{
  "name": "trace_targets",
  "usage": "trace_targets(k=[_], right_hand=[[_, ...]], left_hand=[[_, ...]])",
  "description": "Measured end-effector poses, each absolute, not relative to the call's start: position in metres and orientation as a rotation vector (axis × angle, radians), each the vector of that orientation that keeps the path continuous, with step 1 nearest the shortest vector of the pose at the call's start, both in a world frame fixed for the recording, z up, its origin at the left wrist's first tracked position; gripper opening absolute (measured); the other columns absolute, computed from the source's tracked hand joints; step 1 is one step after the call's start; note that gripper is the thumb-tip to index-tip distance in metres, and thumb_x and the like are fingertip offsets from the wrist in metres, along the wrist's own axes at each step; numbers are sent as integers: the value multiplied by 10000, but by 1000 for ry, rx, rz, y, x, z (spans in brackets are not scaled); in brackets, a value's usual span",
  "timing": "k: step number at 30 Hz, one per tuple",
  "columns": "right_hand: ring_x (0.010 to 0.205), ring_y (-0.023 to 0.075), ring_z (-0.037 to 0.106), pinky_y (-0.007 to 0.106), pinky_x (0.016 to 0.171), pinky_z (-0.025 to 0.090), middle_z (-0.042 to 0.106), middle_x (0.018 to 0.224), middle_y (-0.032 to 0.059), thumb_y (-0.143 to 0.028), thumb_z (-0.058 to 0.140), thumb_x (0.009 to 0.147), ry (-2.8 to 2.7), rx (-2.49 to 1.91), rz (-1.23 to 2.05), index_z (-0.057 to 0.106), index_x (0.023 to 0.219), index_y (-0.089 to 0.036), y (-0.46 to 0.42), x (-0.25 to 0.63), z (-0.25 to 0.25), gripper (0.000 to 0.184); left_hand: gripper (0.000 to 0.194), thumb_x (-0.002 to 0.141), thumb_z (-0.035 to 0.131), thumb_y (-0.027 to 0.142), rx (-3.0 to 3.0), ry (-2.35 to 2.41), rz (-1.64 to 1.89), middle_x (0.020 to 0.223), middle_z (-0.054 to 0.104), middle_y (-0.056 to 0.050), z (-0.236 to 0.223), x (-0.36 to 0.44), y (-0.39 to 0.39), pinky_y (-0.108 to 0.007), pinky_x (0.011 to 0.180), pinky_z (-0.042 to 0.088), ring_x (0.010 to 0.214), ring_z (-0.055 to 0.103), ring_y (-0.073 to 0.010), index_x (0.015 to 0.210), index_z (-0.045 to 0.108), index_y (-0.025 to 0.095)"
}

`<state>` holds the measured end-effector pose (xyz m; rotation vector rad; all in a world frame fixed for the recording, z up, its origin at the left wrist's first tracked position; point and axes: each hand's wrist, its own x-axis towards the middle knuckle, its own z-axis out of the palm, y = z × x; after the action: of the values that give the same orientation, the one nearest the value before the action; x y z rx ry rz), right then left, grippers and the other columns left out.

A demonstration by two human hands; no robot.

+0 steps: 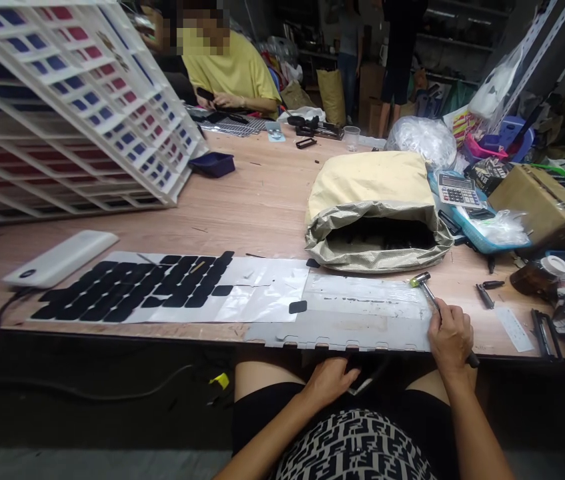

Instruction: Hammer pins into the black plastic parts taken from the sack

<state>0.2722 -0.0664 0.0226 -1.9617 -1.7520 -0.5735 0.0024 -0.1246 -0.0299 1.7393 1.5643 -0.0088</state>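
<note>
My right hand (449, 335) is wrapped round the handle of a small hammer (427, 291). The hammer's head, with a yellow-green face, rests over the right end of a grey board (352, 331) at the table's front edge. My left hand (329, 381) is low over my lap, just below that edge, with its fingers curled and partly hidden; what it holds, if anything, I cannot make out. Left of the board, a white sheet (262, 307) carries rows of black rounded pieces (112, 290). One loose black piece (298, 307) lies where sheet and board meet.
An open beige sack (372, 180) with dark contents lies behind the board. A large white rack (162, 153), a white device (62, 259) and a blue tray (215, 165) stand left. A calculator (457, 191), a cardboard box (545, 203) and bags crowd the right. A person in yellow (237, 73) works opposite.
</note>
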Motion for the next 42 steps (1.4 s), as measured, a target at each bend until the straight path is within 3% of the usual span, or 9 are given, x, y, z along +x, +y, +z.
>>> trace_targets(k=[2, 4, 7, 13, 19, 27, 32, 36, 42], right_hand=[[818, 201, 461, 329, 710, 285, 616, 897, 57, -217, 491, 932, -1756, -1962, -584, 685, 1160, -237, -67, 272, 23, 301], [810, 199, 460, 328, 706, 286, 615, 889, 52, -215, 494, 932, -1761, -1961, -602, 686, 1157, -235, -67, 272, 23, 297], [803, 197, 456, 329, 703, 292, 611, 876, 47, -213, 497, 930, -1766, -1959, -619, 686, 1147, -236, -67, 271, 24, 288], [805, 190, 454, 327, 709, 297, 605, 882, 47, -200, 497, 916, -1753, -1964, -585, 682, 1150, -232, -67, 270, 24, 300], [810, 190, 449, 326, 711, 302, 593, 880, 48, -206, 499, 908, -1753, -1976, -556, 674, 1164, -233, -68, 271, 22, 311], [820, 197, 447, 331, 713, 311, 597, 897, 59, -210, 484, 915, -1748, -1983, -525, 675, 1165, -225, -68, 269, 26, 316], [828, 198, 448, 331, 722, 311, 600, 909, 59, -217, 488, 921, -1744, -1994, -518, 679, 1166, -226, -69, 269, 25, 311], [829, 197, 449, 329, 728, 305, 603, 909, 55, -226, 488, 928, -1742, -2002, -523, 677, 1171, -230, -69, 270, 24, 308], [829, 197, 451, 332, 731, 309, 607, 922, 60, -243, 493, 929, -1730, -1990, -515, 685, 1161, -233, -67, 270, 24, 301]], left_hand=[[269, 859, 610, 395, 1827, 1299, -44, 864, 740, -68, -5, 2, -118, -291, 681, 457, 822, 692, -242, 988, 739, 197], [377, 802, 699, 415, 1870, 932, -17, 875, 745, -35, 31, 1, -105, -273, 683, 464, 808, 685, -218, 1141, 718, 249], [444, 849, 670, 492, 1812, 724, 180, 908, 741, -32, 77, 2, -64, -256, 690, 486, 769, 667, -175, 1216, 696, 243], [335, 958, 511, 342, 1879, 1964, 716, 1155, 670, -147, 83, 12, 73, -352, 842, 510, 1008, 668, -261, 1190, 679, 167], [270, 909, 564, 252, 1807, 2310, 401, 1066, 695, -222, 66, 24, 141, -395, 838, 518, 1019, 681, -333, 1033, 739, 88], [331, 909, 576, 283, 1701, 2285, 365, 1029, 704, -261, 60, 21, 144, -388, 823, 499, 1024, 674, -338, 1056, 738, 35], [320, 907, 566, 392, 1919, 2165, 643, 1044, 683, -133, 67, 11, 112, -319, 750, 477, 956, 656, -265, 1036, 758, 171], [301, 918, 575, 399, 2228, 1693, 847, 974, 644, -67, 65, -4, 55, -263, 640, 438, 824, 604, -179, 1067, 747, 201], [183, 840, 706, 323, 2215, 1459, 708, 902, 647, -36, 33, -17, 7, -285, 735, 446, 906, 580, -194, 984, 761, 224]])
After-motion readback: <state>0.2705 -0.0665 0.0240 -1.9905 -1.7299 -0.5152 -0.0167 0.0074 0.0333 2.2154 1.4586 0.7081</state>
